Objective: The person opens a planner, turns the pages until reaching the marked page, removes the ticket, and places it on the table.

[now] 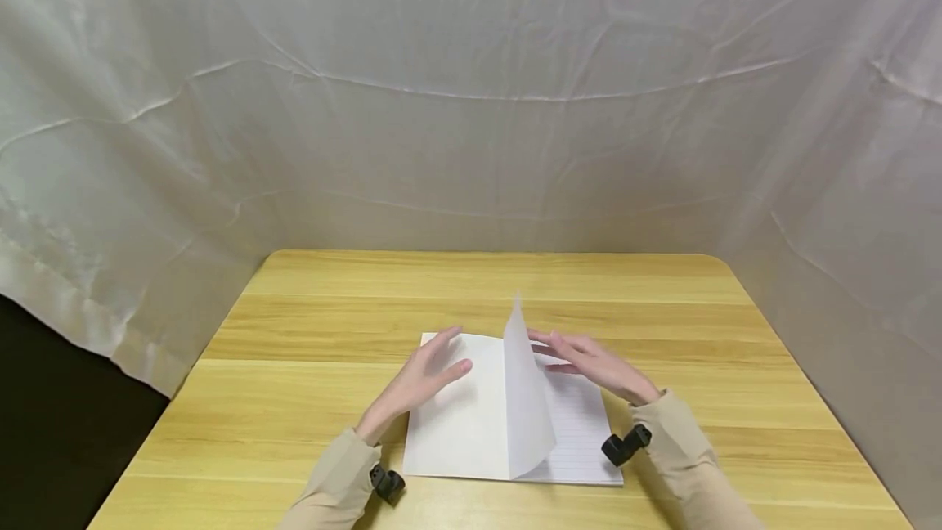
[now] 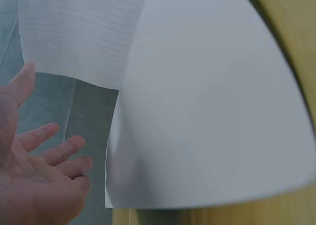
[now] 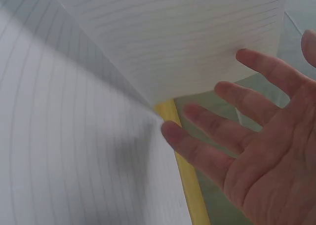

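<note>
An open notebook (image 1: 459, 424) lies on the table, its left side blank white and its right side a lined page (image 1: 577, 424). Between them one loose page (image 1: 526, 407) stands nearly upright from the spine, curving at its lower corner. My left hand (image 1: 419, 379) hovers over the blank side, thumb and fingers spread, holding nothing. On the other side of the raised page, my right hand (image 1: 596, 362) reaches in with fingers extended. In the right wrist view the index fingertip of the right hand (image 3: 266, 146) is right at the lined face of the raised page (image 3: 192, 42).
The wooden table (image 1: 294, 334) extends around the notebook on all sides. A pale cloth curtain (image 1: 471, 145) hangs behind the table and along both sides. Small black cameras sit on each wrist, the right one (image 1: 625, 444) beside the notebook's right edge.
</note>
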The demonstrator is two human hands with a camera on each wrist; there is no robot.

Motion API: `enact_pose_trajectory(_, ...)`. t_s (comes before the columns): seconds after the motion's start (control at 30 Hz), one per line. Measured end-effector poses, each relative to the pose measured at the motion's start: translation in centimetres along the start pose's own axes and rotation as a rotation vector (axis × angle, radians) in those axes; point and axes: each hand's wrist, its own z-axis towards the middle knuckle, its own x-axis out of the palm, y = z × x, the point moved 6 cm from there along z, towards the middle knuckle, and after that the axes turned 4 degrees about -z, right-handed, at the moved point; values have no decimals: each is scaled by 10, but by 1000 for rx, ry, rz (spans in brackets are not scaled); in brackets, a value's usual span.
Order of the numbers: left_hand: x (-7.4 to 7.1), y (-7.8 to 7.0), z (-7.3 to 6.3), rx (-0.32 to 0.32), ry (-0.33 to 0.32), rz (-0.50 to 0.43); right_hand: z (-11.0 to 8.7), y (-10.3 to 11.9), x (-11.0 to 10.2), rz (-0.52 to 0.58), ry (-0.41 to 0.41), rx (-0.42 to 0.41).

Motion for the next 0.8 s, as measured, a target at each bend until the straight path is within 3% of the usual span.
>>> enact_pose_trajectory(0.2,3,-6,3,26,13,-176,4,6,10,-71,-6,-67)
enact_pose_trajectory(0.53,9,-16,8,12,8,-305,12,6,24,-226,-77,-77)
enact_pose_trajectory(0.73,13,-22,7,-67,26,-487,14,6,30,-287,-92,-130)
enact_pose_trajectory(0.8,13,-23,7,-101,4,-497,15,5,30,-310,-101,-132)
